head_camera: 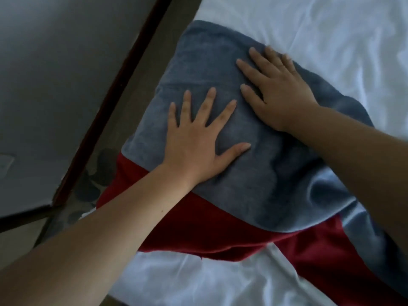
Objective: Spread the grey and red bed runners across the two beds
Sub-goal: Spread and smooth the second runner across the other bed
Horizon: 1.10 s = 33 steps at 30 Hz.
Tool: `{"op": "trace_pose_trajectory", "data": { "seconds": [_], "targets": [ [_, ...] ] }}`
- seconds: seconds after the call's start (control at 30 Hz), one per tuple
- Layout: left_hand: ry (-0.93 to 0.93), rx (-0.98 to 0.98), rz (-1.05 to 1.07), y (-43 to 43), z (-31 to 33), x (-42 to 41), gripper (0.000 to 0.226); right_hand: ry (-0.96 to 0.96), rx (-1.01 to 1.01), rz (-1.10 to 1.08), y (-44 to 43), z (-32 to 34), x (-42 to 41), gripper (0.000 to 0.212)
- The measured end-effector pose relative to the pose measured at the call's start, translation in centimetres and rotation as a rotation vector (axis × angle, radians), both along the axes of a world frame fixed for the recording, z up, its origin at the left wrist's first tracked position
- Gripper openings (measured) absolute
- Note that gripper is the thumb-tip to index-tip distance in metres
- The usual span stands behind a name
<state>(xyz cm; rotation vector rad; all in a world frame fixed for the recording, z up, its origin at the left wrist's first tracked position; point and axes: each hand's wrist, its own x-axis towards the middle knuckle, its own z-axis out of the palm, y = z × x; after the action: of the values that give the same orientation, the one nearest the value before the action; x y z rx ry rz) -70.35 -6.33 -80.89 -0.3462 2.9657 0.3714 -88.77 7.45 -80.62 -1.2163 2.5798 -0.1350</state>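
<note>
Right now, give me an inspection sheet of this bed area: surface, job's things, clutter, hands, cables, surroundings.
Surface: wrinkled white bed sheet; only one bed in view.
Job's things: grey towelling bed runner lies on top of the red fabric bed runner, both near the bed's edge, rumpled towards the right.
Clutter: nothing seen.
Hands: left hand and right hand press flat on the grey runner, fingers spread.
Cables: nothing seen.
Surroundings: grey wall, dark wooden trim, leaf-patterned floor.
</note>
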Motion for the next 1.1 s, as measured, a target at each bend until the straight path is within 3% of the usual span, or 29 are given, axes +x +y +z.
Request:
{"op": "trace_pose_trajectory", "data": {
  "seconds": [0.23, 0.5, 0.63, 0.8, 0.97, 1.03, 1.1],
  "targets": [
    [-0.022, 0.054, -0.204, 12.4, 1.7, -6.4, 0.078, -0.005, 0.047, -0.187, 16.3, 2.8, 1.0, 0.055],
    [0.095, 0.050, -0.353, 23.2, 2.9, -10.7, 0.043, -0.091, 0.062, -0.352, 31.5, 5.5, 2.3, 0.062],
    [0.108, 0.039, -0.492, 24.1, 3.5, -12.9, 0.032, -0.119, -0.007, -0.415, 34.7, 5.4, 2.2, 0.039],
    [-0.082, -0.049, -0.563, 21.6, 4.8, -15.6, 0.037, -0.232, -0.216, -0.547, 35.6, 5.5, 1.1, 0.011],
    [-0.353, -0.117, -0.707, 19.4, 7.0, -19.2, 0.029, -0.468, -0.168, -0.537, 35.5, 7.2, -1.9, 0.030],
    [-0.328, -0.102, -0.712, 19.2, 7.7, -20.4, 0.016, -0.466, -0.168, -0.526, 35.4, 8.3, -3.6, 0.027],
    [-0.160, -0.023, -0.611, 19.3, 8.3, -21.8, 0.013, -0.344, -0.243, -0.546, 35.2, 9.3, -5.4, 0.029]
  ]
}}
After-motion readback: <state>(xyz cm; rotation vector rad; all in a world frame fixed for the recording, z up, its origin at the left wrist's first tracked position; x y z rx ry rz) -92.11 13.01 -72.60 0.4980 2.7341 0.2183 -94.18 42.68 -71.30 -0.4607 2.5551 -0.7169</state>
